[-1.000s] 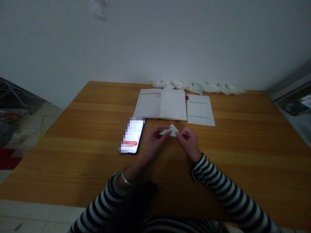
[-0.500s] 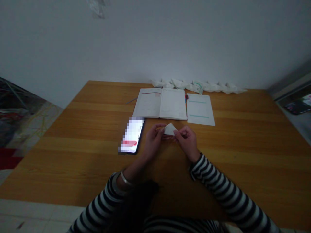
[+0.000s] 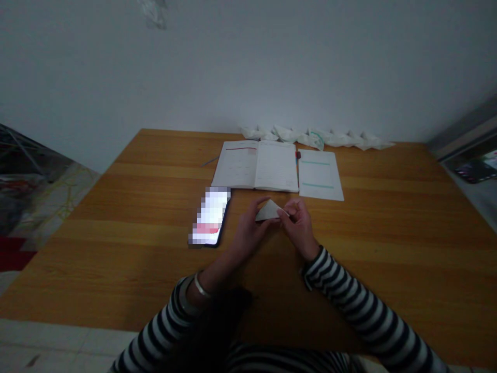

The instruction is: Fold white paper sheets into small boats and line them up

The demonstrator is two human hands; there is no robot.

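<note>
A small piece of white paper (image 3: 267, 211), folded to a triangle, is held up between my two hands over the table. My left hand (image 3: 250, 228) grips it from the left, thumb along the lower edge and forefinger by the upper one. At the paper's right corner, my right hand (image 3: 298, 224) pinches it between thumb and fingers. Just left of my left hand lies a phone (image 3: 212, 215) with its screen lit and blurred out. Beyond my hands an open notebook (image 3: 276, 167) rests flat on the table.
A loose white sheet with green lines (image 3: 320, 176) lies right of the notebook. Several folded white paper boats (image 3: 337, 139) stand in a row along the wall. The wooden table (image 3: 388, 228) reaches to the wall; a dark device (image 3: 476, 171) shows at far right.
My left hand has shifted its hold, with its thumb now under the paper's lower edge. More of the triangle shows, tilted a little further left. My right hand keeps its pinch.
</note>
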